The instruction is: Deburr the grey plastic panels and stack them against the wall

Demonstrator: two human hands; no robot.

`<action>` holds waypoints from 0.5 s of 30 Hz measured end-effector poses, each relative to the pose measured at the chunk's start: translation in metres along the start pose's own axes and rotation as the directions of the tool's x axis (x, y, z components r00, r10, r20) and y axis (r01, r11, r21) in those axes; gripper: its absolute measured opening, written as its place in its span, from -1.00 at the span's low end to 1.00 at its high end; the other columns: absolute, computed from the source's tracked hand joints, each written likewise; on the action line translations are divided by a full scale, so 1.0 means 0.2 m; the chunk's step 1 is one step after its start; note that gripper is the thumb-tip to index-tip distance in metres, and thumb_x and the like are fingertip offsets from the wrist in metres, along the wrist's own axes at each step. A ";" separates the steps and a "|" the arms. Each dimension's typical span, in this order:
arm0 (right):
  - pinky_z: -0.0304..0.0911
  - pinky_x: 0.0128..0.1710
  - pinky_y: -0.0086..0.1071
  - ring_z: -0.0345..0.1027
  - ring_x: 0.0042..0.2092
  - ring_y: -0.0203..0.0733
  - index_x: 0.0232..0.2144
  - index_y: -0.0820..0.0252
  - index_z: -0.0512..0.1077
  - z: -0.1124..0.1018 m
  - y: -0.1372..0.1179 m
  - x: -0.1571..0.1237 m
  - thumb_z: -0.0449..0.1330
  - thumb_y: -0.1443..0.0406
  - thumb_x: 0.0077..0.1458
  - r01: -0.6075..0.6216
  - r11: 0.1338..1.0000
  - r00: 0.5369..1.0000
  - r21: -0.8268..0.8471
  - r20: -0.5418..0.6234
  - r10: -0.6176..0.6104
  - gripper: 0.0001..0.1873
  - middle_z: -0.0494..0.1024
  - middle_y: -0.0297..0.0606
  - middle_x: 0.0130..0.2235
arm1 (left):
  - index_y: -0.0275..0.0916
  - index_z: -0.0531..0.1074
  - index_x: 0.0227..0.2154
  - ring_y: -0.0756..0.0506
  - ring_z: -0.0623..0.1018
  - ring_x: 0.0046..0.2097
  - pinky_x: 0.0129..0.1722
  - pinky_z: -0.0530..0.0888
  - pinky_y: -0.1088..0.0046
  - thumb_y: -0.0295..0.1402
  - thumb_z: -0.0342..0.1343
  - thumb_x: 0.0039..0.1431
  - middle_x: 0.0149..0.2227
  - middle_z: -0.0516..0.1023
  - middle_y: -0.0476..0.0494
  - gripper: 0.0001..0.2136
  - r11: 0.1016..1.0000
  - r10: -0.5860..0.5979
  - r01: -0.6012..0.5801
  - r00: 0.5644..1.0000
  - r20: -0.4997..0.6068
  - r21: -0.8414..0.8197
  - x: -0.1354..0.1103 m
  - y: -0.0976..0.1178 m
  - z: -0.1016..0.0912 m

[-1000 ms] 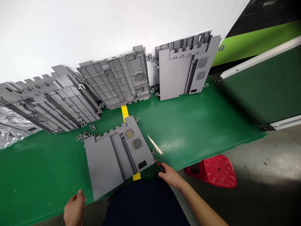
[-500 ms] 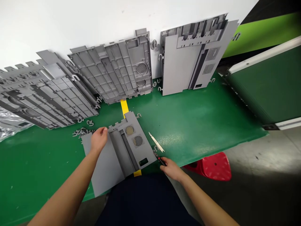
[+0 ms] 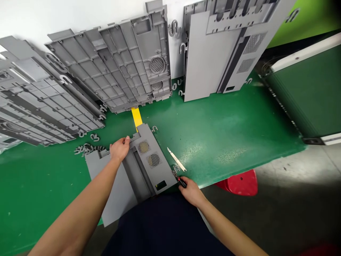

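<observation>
Gray panel (image 3: 158,175) beneath curled left hand (image 3: 119,148), grip unclear; right hand (image 3: 190,191) clasping pliers (image 3: 181,181) at panel's near-right corner.

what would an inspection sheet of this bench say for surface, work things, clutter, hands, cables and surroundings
Surface: green bench top, yellow tape strip
Work things: flat-lying grey panel; red-and-black-handled tool at its near right corner
Clutter: hook-shaped pieces heaped by its far left corner; slim knife lying to its right
Hands: left hand at its far edge, contact unclear; right hand gripping the tool
Cables: nothing seen
Surroundings: upright panels behind; red stool at right
</observation>
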State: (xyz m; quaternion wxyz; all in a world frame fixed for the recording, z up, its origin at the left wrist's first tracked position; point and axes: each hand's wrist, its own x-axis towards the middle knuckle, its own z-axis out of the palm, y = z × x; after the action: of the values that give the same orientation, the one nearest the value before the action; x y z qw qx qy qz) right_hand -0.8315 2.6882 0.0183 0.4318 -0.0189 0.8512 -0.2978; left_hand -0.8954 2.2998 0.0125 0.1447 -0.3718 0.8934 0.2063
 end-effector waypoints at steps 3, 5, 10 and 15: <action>0.18 -0.18 -0.33 0.50 -0.16 -0.07 -0.26 0.09 0.50 0.01 -0.03 -0.01 0.14 0.26 0.20 -0.042 0.998 0.999 -0.039 -0.006 0.042 -0.87 0.63 -0.23 -0.24 | -0.20 0.52 0.19 -0.45 0.53 0.22 0.28 0.31 -0.09 0.05 -0.23 0.39 0.11 0.64 -0.36 -0.38 0.999 -0.046 0.045 0.999 0.015 0.022 -0.02 -0.03 -0.02; 0.15 -0.22 -0.30 0.49 -0.17 -0.04 -0.33 0.08 0.48 0.02 -0.04 -0.01 0.14 0.23 0.21 -0.070 0.995 0.998 -0.072 -0.016 0.069 -0.88 0.63 -0.20 -0.27 | -0.18 0.54 0.18 -0.46 0.53 0.21 0.24 0.36 -0.05 0.08 -0.22 0.37 0.12 0.64 -0.35 -0.37 0.997 -0.070 0.070 0.997 0.013 0.027 -0.04 -0.07 -0.03; 0.13 -0.23 -0.27 0.51 -0.14 0.02 -0.32 0.05 0.50 0.03 -0.05 0.00 0.15 0.17 0.23 -0.091 0.987 0.996 -0.134 -0.011 0.090 -0.84 0.65 -0.17 -0.24 | -0.14 0.55 0.19 -0.45 0.50 0.25 0.24 0.38 -0.04 0.14 -0.20 0.34 0.17 0.61 -0.30 -0.34 0.993 -0.115 0.115 0.993 0.031 0.000 -0.09 -0.13 -0.01; 0.16 -0.23 -0.27 0.51 -0.10 0.04 -0.25 0.05 0.52 0.05 -0.07 -0.03 0.14 0.15 0.26 -0.118 0.978 0.993 -0.172 -0.003 0.120 -0.80 0.66 -0.13 -0.17 | -0.07 0.52 0.21 -0.52 0.43 0.30 0.31 0.24 -0.25 0.16 -0.16 0.32 0.24 0.56 -0.27 -0.36 0.988 -0.153 0.154 0.987 0.048 -0.025 -0.13 -0.15 -0.01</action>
State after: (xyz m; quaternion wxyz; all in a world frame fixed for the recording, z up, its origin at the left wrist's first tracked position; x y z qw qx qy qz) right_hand -0.8243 2.6742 0.0256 0.4487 -0.0063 0.8717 -0.1968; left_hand -0.8570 2.2946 0.0175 0.1753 -0.4367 0.8555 0.2159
